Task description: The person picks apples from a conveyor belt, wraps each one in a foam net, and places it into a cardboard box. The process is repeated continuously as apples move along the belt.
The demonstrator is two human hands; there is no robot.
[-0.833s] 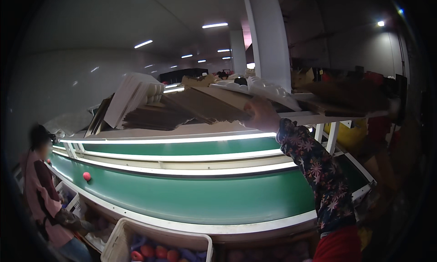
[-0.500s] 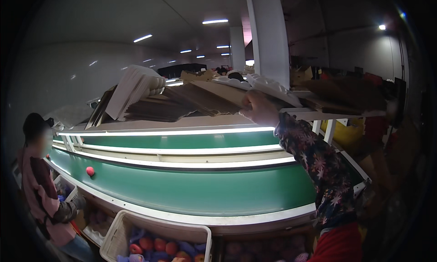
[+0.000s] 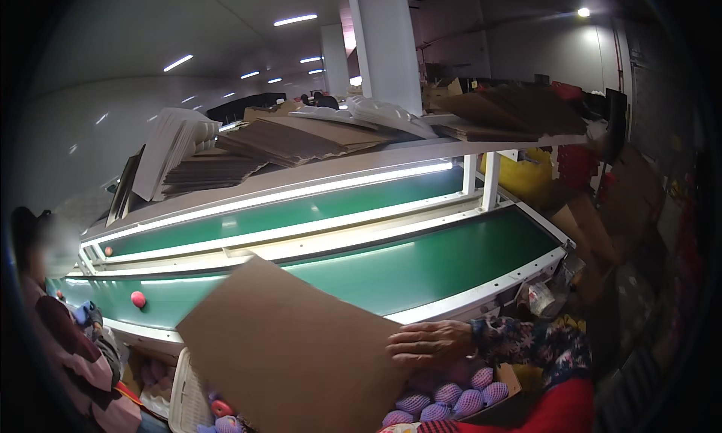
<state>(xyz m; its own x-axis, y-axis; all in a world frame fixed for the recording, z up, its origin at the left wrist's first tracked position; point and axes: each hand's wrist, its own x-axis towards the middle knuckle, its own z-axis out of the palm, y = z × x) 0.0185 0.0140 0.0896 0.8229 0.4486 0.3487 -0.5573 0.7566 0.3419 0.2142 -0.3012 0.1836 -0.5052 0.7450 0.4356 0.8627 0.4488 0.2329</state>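
A flat brown cardboard sheet lies tilted across the lower middle, over part of a white crate and a box of fruit. My right hand grips its right edge, fingers stretched over the upper face and the thumb hidden. Just below that hand, several fruits in purple foam nets sit in a cardboard box. The white crate holds red apples, mostly covered by the sheet. My left hand does not show.
A green conveyor belt runs behind, carrying a red apple. Above it, a shelf bears stacked cardboard and white foam trays. A co-worker stands at the left. Cartons lean at the right.
My right hand has come down from the cardboard stack on the shelf, bringing a sheet over the crate and box. The view has turned right, and the co-worker's hand has moved toward the belt.
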